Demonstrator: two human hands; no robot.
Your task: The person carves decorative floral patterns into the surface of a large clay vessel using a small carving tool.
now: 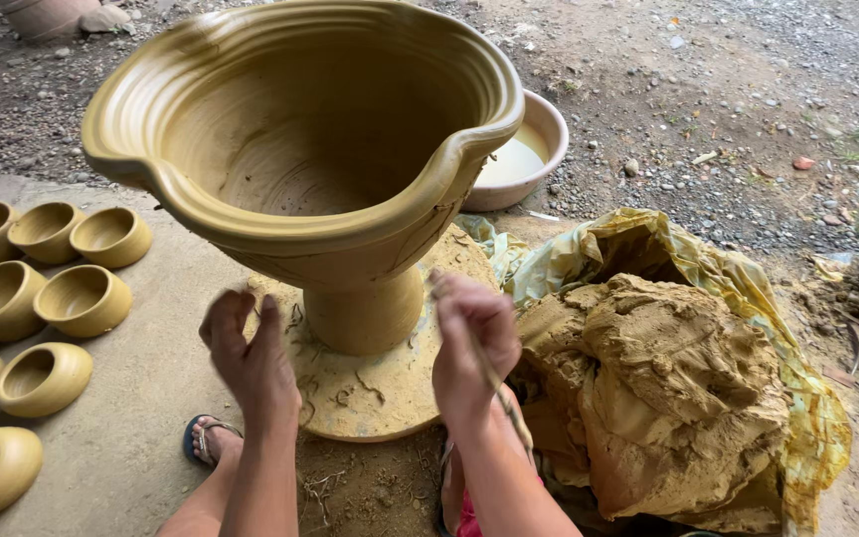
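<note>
Head view: large wet clay pedestal vase [320, 169] upright on a round wheel disc [380, 388], centre frame. Below its bowl, left hand [251, 358] open, fingers spread, near the stem. Right hand [471, 343] closed around a thin stick [494, 383], beside the stem. Small clay bowls [42, 298] left of the vase; clay heap [658, 388] right; basin [524, 149] behind.

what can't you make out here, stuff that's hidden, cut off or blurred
Head view only:
- Left hand: motion-blurred, grip unclear.
- Thin tool in right hand: its tip is blurred.
- Large clay vessel: its bowl hides the far side of the stem.
- Small bowls: some cut off by the left edge.
- Clay lump: base hidden by plastic sheet.
</note>
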